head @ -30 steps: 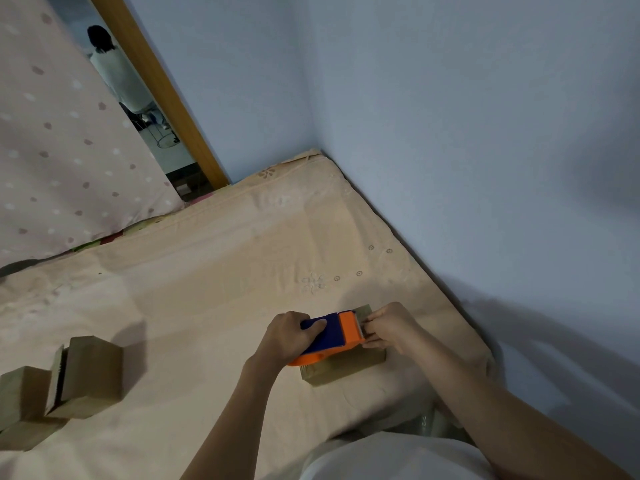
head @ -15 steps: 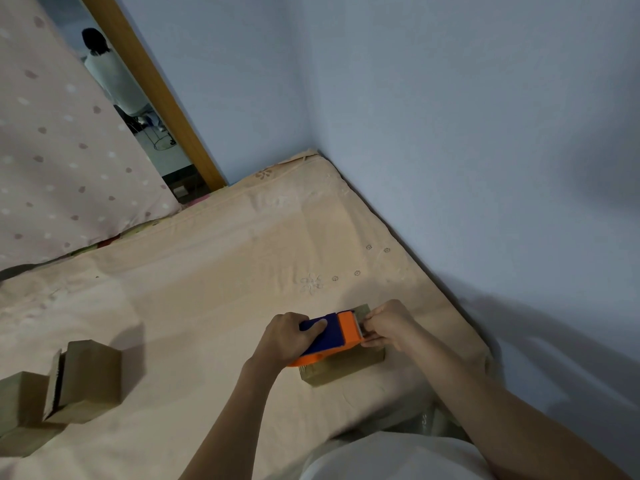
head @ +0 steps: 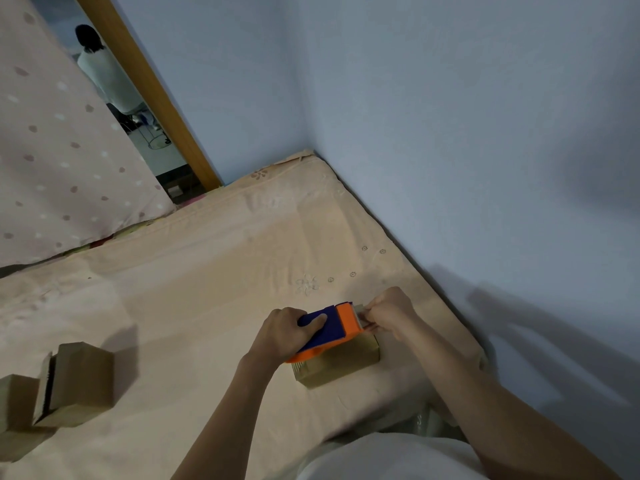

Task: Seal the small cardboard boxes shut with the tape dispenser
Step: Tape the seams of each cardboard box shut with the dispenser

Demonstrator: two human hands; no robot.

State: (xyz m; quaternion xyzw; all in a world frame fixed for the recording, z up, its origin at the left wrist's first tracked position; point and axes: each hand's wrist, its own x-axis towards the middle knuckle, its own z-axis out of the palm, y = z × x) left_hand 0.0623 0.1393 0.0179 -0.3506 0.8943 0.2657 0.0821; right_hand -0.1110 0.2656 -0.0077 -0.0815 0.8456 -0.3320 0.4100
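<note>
A small brown cardboard box [head: 341,365] lies on the bed near its right edge. On top of it rests an orange and blue tape dispenser [head: 332,327], gripped around its blue body by my left hand [head: 285,332]. My right hand [head: 391,311] sits at the dispenser's orange front end with its fingers pinched there, apparently on the tape end; the tape itself is too small to make out. Part of the box top is hidden under the dispenser and my hands.
Other small cardboard boxes [head: 76,386] sit at the left edge of the bed sheet [head: 207,306]; one shows a dark gap. A blue wall [head: 485,150] runs along the right. A dotted pillow [head: 59,161] leans at the back left. A person stands far off in the doorway.
Both hands and the dispenser stay on the box almost unmoved. The view has shifted slightly.
</note>
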